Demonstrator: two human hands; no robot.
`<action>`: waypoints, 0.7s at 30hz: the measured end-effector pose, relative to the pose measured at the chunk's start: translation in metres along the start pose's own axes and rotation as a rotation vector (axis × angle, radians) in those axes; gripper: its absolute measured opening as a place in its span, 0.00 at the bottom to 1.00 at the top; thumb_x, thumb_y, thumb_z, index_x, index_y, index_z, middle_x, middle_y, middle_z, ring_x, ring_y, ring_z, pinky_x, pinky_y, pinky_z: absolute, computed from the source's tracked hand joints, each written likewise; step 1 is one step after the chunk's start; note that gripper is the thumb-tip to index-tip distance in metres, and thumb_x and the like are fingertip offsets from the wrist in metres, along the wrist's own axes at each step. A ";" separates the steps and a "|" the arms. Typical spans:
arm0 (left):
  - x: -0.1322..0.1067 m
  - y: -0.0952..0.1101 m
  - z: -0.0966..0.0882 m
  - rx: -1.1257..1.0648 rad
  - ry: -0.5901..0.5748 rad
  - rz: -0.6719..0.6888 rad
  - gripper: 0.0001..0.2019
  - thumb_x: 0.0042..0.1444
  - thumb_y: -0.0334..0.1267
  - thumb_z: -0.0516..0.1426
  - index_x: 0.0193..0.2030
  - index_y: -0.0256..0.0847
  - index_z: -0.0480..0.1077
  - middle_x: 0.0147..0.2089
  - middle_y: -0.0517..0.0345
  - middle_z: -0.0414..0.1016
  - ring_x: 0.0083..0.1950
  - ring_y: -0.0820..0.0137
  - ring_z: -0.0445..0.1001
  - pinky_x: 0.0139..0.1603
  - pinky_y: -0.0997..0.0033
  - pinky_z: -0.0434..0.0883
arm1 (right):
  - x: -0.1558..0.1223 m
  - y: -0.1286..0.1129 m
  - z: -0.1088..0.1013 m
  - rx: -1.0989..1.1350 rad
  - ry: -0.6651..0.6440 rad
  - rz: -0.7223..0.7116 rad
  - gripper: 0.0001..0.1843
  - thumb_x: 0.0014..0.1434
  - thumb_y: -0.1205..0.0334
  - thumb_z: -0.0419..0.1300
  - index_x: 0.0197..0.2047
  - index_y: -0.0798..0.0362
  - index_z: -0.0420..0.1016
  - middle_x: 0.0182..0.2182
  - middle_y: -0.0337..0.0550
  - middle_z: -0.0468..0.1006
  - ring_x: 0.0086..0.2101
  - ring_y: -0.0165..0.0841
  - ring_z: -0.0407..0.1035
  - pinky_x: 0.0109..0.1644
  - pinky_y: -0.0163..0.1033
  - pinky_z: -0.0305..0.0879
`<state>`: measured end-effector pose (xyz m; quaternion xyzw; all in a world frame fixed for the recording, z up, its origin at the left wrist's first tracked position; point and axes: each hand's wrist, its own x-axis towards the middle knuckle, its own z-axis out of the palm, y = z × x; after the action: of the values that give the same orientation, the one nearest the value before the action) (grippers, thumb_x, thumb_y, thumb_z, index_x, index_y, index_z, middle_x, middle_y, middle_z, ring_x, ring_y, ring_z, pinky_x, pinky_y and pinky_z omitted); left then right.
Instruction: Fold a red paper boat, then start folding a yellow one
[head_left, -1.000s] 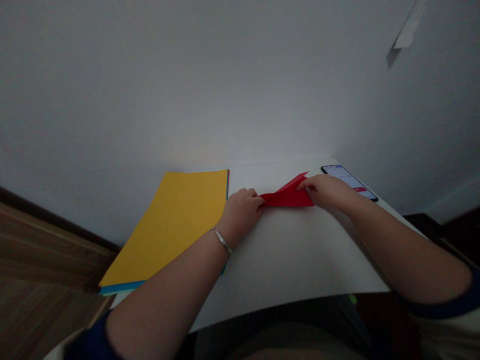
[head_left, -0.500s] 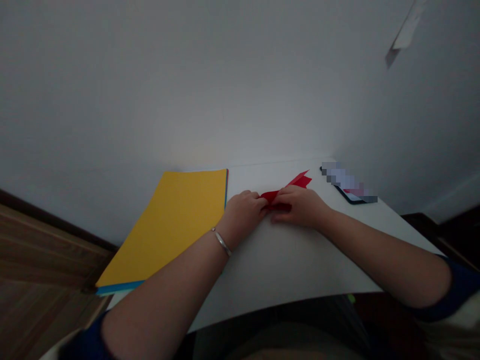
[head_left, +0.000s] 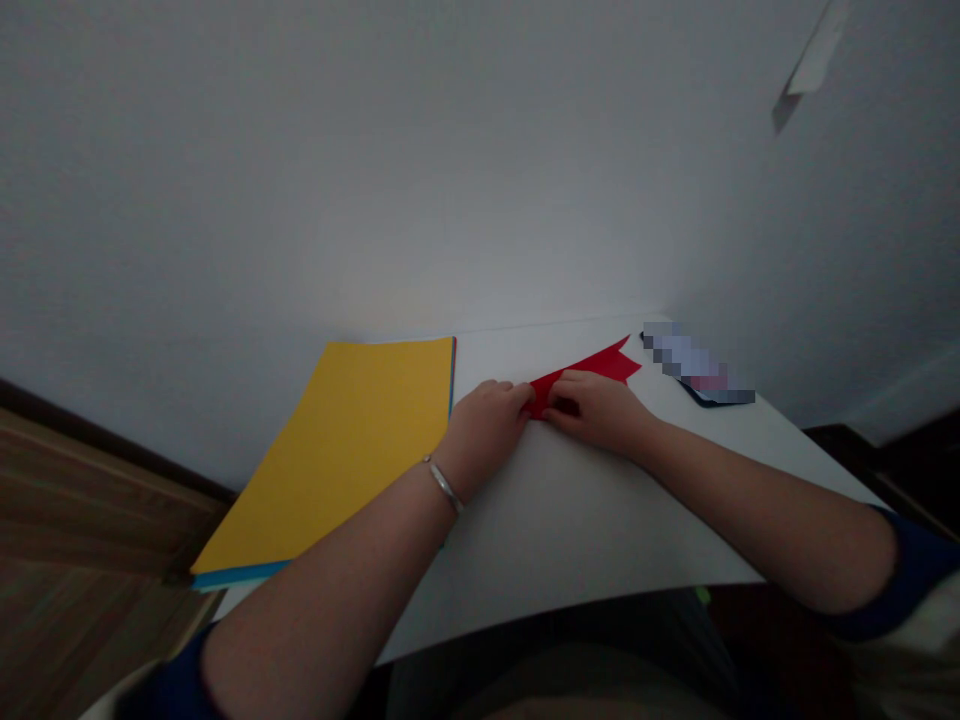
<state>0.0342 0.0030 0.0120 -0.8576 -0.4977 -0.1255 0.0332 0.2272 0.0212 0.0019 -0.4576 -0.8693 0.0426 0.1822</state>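
Observation:
A folded piece of red paper (head_left: 596,364) lies on the white table (head_left: 570,520), pointing toward the back right. My left hand (head_left: 484,425), with a silver bracelet on the wrist, is curled and pinches the paper's near left tip. My right hand (head_left: 596,412) rests right beside it, fingers closed on the same end of the paper. The paper's middle is partly hidden under my right hand.
A stack of coloured sheets with a yellow one on top (head_left: 352,440) lies at the table's left, overhanging the near edge. A phone (head_left: 697,375) lies at the back right corner. A white wall rises right behind the table. Wooden floor lies to the left.
My right hand slid from the paper's far right end leftward to meet my left hand. The red paper's free end now lies flatter and longer toward the phone.

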 end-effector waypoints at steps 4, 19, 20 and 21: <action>0.000 0.001 0.001 0.020 -0.003 0.007 0.08 0.64 0.36 0.51 0.41 0.39 0.71 0.38 0.53 0.75 0.41 0.65 0.72 0.41 0.68 0.68 | 0.001 -0.001 0.002 0.009 0.008 0.034 0.10 0.60 0.53 0.58 0.34 0.50 0.72 0.36 0.39 0.74 0.33 0.30 0.66 0.29 0.35 0.51; 0.002 -0.001 0.007 0.058 0.008 0.059 0.09 0.64 0.36 0.51 0.40 0.40 0.72 0.38 0.54 0.73 0.42 0.64 0.70 0.42 0.67 0.68 | 0.006 -0.002 0.008 0.088 0.008 0.053 0.05 0.57 0.64 0.58 0.29 0.53 0.68 0.31 0.41 0.72 0.30 0.30 0.64 0.33 0.36 0.56; 0.002 -0.001 0.007 0.058 0.006 0.058 0.09 0.64 0.36 0.51 0.40 0.40 0.72 0.38 0.54 0.73 0.42 0.64 0.69 0.42 0.67 0.68 | 0.006 -0.002 0.009 0.092 0.011 0.057 0.05 0.56 0.65 0.58 0.29 0.53 0.68 0.31 0.41 0.72 0.30 0.30 0.64 0.34 0.36 0.56; 0.003 -0.002 0.007 0.057 0.002 0.059 0.08 0.64 0.36 0.51 0.40 0.40 0.73 0.38 0.54 0.73 0.42 0.64 0.69 0.42 0.67 0.68 | 0.006 -0.003 0.009 0.097 0.013 0.065 0.04 0.56 0.66 0.58 0.29 0.53 0.68 0.31 0.41 0.72 0.30 0.30 0.64 0.33 0.35 0.57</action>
<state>0.0353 0.0073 0.0053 -0.8705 -0.4754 -0.1110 0.0621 0.2187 0.0257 -0.0038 -0.4764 -0.8497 0.0876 0.2083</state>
